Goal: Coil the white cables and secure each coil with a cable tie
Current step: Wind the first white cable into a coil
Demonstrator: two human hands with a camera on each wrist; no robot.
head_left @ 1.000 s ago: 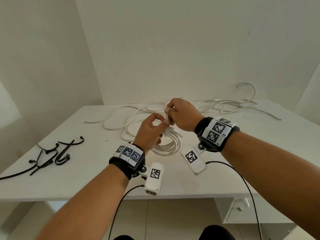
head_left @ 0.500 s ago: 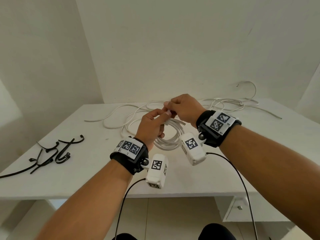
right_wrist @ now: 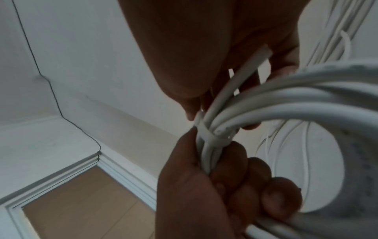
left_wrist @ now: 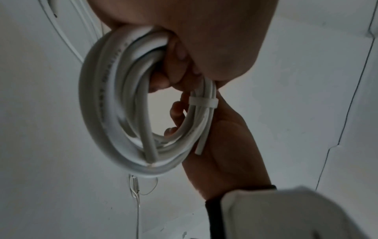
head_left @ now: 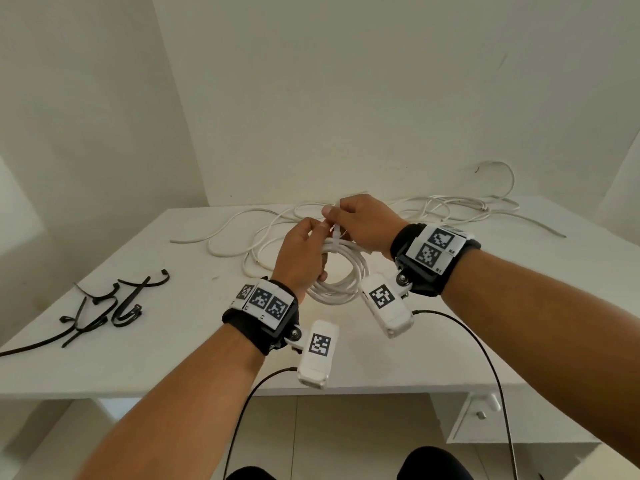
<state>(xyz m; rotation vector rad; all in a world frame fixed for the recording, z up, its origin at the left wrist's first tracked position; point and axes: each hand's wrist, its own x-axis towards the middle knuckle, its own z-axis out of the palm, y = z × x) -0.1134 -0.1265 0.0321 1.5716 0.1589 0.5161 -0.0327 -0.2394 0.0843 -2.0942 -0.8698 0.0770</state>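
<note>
Head view: soft, even daylight fills the room, brightest on the wall at 9 o'clock, where a pale patch falls; the worktop (head_left: 194,344) is evenly lit, with only faint shadows under the forearms. Focus is sharp at centre. Wide-angle distortion bows the wall corners and stretches the forearms toward 5 and 7 o'clock. Wrist views: dim, grey-blue and grainy; both hands (left_wrist: 214,40) (right_wrist: 220,40) appear backlit, nearly silhouetted against pale walls. The nearest cable loops (right_wrist: 327,84) are blurred and swollen at 3 o'clock; the wrist device (left_wrist: 296,213) at 5 o'clock is out of focus.
</note>
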